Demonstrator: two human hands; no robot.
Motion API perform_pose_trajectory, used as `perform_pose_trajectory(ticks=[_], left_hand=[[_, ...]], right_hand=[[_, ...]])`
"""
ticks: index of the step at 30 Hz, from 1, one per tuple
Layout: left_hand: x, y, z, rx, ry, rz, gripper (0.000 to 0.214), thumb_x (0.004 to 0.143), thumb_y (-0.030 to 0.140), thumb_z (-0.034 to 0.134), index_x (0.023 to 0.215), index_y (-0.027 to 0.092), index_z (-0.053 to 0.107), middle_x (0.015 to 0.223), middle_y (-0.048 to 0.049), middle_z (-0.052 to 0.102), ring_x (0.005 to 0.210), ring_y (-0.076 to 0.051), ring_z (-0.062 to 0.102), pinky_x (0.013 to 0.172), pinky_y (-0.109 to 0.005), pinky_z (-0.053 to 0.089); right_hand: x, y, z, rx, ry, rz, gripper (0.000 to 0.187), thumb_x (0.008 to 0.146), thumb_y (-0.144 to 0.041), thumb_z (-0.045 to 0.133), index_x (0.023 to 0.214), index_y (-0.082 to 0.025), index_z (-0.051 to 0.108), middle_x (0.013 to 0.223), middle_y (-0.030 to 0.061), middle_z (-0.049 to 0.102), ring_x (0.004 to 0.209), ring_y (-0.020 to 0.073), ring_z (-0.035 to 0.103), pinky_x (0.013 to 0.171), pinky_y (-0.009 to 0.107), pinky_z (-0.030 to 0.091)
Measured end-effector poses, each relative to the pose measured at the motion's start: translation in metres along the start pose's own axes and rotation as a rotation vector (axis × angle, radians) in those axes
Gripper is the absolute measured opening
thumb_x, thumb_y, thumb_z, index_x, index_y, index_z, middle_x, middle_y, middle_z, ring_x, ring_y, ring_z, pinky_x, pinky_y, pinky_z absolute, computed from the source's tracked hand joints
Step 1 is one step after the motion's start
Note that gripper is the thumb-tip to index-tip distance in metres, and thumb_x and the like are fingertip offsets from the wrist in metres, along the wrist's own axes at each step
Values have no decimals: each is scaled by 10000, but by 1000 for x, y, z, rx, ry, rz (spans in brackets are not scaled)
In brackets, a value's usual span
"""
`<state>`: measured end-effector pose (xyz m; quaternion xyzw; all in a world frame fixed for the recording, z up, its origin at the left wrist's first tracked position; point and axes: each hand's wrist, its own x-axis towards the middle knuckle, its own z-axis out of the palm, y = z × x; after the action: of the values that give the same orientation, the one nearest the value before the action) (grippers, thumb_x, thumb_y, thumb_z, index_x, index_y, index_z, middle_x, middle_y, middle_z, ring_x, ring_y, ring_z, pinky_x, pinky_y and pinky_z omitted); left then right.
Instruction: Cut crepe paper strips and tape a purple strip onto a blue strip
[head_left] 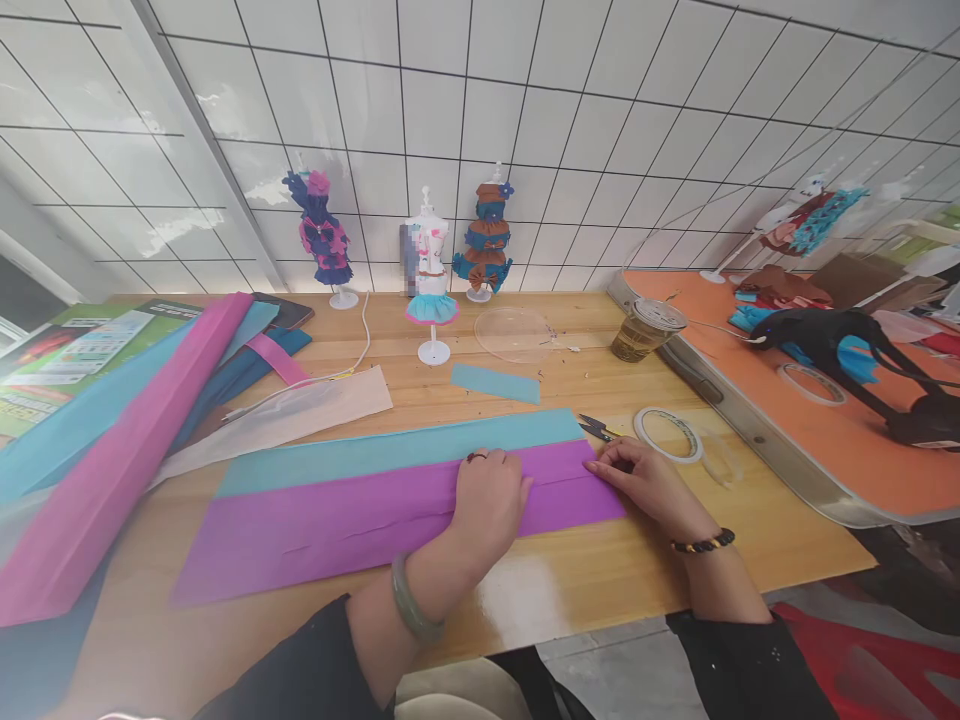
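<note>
A long purple sheet [330, 530] of thin paper or fabric lies across the wooden table, with a light blue strip [405, 437] along its far edge. Wrinkles run along the purple near its middle. My left hand [489, 505] is closed and rests on the purple sheet right of its middle; its fingertips are hidden under it. At the sheet's right end, my right hand [637, 475] pinches the purple edge between thumb and fingers. Small black scissors [596, 428] lie just beyond my right hand, beside a roll of clear tape [667, 434].
Dressed miniature mannequins [431, 270] stand along the tiled wall. A small blue rectangle [495, 383] lies behind the sheet. Folded pink and blue material [127, 470] lies at left, near a white cable. A lidded drink cup [649, 330] stands beside the orange table [757, 410] at right.
</note>
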<state>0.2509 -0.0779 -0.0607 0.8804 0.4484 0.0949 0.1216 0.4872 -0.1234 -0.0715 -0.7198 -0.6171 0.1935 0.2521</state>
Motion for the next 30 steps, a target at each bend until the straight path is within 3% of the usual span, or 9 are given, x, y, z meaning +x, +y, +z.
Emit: perform_pose_trajectory(ticks=[4, 8, 13, 18, 20, 22, 26, 30], left_hand=[[-1, 2, -2, 20, -17, -22, 151, 826, 329, 504, 880, 189, 515, 817, -34, 585, 813, -204, 534, 700, -318, 401], [-3, 5, -3, 76, -6, -6, 156, 836, 294, 492, 962, 202, 486, 865, -44, 549, 838, -204, 514, 695, -315, 402], [-4, 5, 0, 102, 14, 233, 254, 858, 147, 415, 1069, 265, 493, 901, -48, 484, 876, -191, 453, 710, -305, 391], [-4, 4, 2, 93, -18, 333, 249, 872, 197, 400, 1061, 268, 545, 887, -58, 463, 879, -208, 424, 699, -314, 384], [-4, 4, 3, 98, -21, 338, 243, 869, 196, 405, 1047, 257, 559, 888, -62, 461, 874, -209, 421, 695, -316, 383], [-5, 4, 3, 97, -9, 339, 240, 874, 203, 398, 1038, 255, 565, 885, -61, 460, 867, -208, 419, 694, -318, 382], [-5, 5, 3, 83, 26, 340, 242, 893, 232, 368, 1028, 253, 567, 887, -58, 463, 875, -199, 416, 720, -320, 386], [-6, 5, 2, 91, -1, 331, 226, 890, 249, 378, 982, 231, 584, 907, -68, 464, 890, -195, 413, 729, -313, 389]], right_hand=[[-1, 2, -2, -2, 3, 40, 308, 719, -491, 550, 768, -197, 628, 775, 39, 637, 676, 175, 566, 599, 302, 433], [-4, 0, -4, 44, -10, 48, 305, 743, -461, 523, 836, -190, 626, 819, 46, 645, 738, 184, 580, 641, 309, 445], [-8, -1, -6, 82, 10, 47, 296, 763, -440, 507, 877, -192, 622, 850, 58, 646, 771, 200, 585, 666, 328, 456], [-19, -1, -5, 30, 234, 42, 268, 788, -420, 483, 860, -190, 600, 871, 70, 640, 780, 205, 589, 685, 344, 472], [-27, -8, 0, -36, 369, -57, 233, 811, -379, 467, 871, -190, 590, 921, 86, 629, 863, 218, 581, 759, 369, 471], [-38, -22, 8, -118, 426, -197, 213, 832, -316, 449, 948, -194, 580, 985, 96, 620, 969, 227, 558, 860, 398, 443], [-57, -51, 35, -265, 246, -413, 379, 863, -214, 382, 1237, -208, 438, 1218, 88, 533, 1157, 210, 461, 982, 419, 383], [-66, -60, 55, -398, 124, -459, 495, 880, -228, 342, 1366, -169, 267, 1322, 103, 443, 1223, 213, 395, 1003, 425, 373]])
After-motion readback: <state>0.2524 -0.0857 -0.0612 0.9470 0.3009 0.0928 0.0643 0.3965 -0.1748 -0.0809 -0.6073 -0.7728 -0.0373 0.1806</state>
